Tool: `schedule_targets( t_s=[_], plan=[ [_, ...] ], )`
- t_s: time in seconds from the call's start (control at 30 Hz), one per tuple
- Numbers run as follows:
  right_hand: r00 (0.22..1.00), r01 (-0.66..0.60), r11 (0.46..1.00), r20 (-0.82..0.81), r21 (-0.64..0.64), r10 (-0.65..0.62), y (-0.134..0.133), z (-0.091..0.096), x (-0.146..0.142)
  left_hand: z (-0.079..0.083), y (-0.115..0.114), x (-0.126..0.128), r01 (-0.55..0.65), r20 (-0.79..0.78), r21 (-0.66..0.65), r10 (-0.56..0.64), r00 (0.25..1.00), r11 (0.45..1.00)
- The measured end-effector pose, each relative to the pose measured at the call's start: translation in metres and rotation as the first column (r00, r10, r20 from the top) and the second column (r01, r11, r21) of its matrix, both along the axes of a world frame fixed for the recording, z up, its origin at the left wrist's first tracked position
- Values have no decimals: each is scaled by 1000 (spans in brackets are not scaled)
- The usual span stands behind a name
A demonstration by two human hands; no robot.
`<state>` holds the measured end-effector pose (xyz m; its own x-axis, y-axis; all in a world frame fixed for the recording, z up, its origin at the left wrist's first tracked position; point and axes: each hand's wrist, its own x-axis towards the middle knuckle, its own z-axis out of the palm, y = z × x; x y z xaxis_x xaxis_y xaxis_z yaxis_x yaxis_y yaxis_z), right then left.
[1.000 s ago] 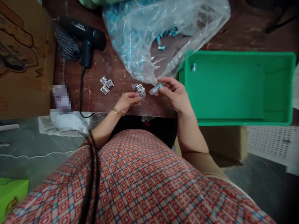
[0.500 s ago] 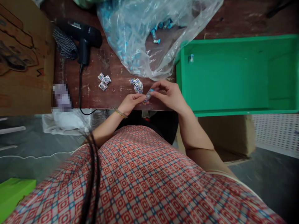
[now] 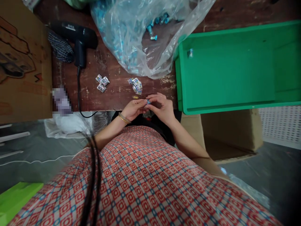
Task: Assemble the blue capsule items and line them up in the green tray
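Observation:
My left hand, with a gold-coloured bangle at its wrist, is closed at the fingertips on a small blue-capped tube. Thumb and fingers of my right hand pinch the same tube from the other side. Most of the tube is hidden by my fingers. Just beyond my hands lies a small pile of shiny printed labels on the dark red table. A few more silvery labels lie farther left.
A clear plastic bag full of blue-capped tubes lies across the back, some spilling from its mouth. At right stands a green bin with one small tube inside. A black hair dryer and a cardboard box are at left.
Both hands have drawn closer together and slightly toward my body, with the tube now mostly covered. The view has shifted a little; the labels and the bag look the same.

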<state>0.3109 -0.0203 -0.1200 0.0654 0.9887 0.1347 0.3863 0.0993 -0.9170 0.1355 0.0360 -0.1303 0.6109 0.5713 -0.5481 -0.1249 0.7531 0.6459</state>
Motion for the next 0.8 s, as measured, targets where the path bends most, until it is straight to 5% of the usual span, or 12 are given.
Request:
schedule_targets(
  t_s=[0.4,0.53,0.67,0.73,0.8],
  plan=[
    [990,-48,999,-132,-25,44,10,12,9,-8,4,3,-2,8,126,1,1000,992],
    [959,266,957,-136,119,-250,47,9,103,-28,27,-8,-85,-141,325,137,981,942],
    [855,518,854,6,39,-519,110,-23,233,-52,64,-26,-35,-427,708,467,774,706],
    [860,510,856,33,-85,-509,128,-28,258,-54,75,-29,34,-462,777,533,709,628],
    [913,396,907,-47,-140,-406,129,-16,240,-47,77,-23,39,-437,775,491,754,631]
  ],
)
